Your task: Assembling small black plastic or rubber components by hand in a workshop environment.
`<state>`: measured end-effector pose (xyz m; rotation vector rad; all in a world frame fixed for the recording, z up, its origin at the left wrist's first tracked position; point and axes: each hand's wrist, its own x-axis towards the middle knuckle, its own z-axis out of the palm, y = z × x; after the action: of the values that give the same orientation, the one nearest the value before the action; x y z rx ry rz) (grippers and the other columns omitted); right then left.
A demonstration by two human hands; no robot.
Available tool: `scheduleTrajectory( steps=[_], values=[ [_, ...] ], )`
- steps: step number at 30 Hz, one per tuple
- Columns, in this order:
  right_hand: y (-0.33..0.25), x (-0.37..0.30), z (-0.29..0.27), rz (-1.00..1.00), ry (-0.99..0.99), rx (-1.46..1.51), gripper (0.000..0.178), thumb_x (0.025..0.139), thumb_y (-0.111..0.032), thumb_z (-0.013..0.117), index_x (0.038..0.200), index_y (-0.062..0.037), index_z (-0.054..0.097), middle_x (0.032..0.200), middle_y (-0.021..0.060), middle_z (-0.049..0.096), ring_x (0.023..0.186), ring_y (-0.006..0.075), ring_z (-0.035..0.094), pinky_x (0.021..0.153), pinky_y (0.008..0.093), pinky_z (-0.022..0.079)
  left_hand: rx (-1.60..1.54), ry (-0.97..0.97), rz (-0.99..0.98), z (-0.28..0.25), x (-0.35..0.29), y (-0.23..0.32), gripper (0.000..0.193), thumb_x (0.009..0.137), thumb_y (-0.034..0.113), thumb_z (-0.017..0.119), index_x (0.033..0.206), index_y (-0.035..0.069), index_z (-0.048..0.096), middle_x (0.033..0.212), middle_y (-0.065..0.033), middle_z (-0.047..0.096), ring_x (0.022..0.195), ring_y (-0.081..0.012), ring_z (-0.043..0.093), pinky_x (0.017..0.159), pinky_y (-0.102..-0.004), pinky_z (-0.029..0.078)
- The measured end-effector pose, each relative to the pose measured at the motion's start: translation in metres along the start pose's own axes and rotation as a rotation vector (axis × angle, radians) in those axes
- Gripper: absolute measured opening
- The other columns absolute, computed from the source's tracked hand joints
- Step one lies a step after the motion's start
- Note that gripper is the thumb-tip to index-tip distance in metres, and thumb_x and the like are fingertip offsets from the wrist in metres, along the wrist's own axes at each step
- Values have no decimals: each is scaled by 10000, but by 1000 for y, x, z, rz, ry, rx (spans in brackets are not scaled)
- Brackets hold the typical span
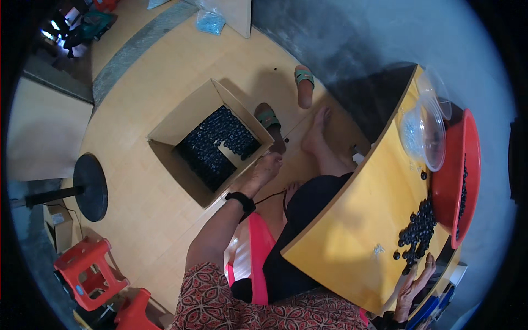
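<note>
My left hand, with a black band at its wrist, is beside the right-hand rim of an open cardboard box. Its fingers are curled; what they hold, if anything, is hidden. Inside the box lie many small round black pieces, with a bare patch of cardboard among them. My right hand is at the near right edge of a yellow tabletop, fingers apart. Its fingertips are close to a heap of small black pieces. A tiny pile of clear bits lies left of that heap.
A red basin with black pieces and clear plastic tubs stand along the table's right side. Green-strapped sandals lie on the floor. Red stools and a round black base are at the left.
</note>
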<state>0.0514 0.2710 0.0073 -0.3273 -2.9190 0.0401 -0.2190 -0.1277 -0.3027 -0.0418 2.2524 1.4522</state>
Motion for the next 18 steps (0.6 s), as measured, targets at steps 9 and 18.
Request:
scheduleTrajectory(
  steps=[9, 18],
  values=[
    [-19, -7, 27, 217, -2, 177, 582, 1042, -368, 287, 1465, 31, 318, 1480, 225, 341, 1368, 339, 347, 1139, 431, 259, 821, -127, 257, 67, 96, -34, 314, 866, 139, 590, 1168, 57, 618, 1160, -190, 615, 1131, -358, 578, 909, -461, 482],
    [-5, -13, 24, 180, -69, 45, 563, 1019, -305, 252, 1475, 20, 313, 1519, 221, 296, 1403, 332, 306, 1165, 410, 222, 968, -56, 212, 94, 114, -56, 329, 907, 179, 529, 1207, 57, 589, 1252, -162, 569, 1132, -332, 546, 1002, -508, 363]
  ],
)
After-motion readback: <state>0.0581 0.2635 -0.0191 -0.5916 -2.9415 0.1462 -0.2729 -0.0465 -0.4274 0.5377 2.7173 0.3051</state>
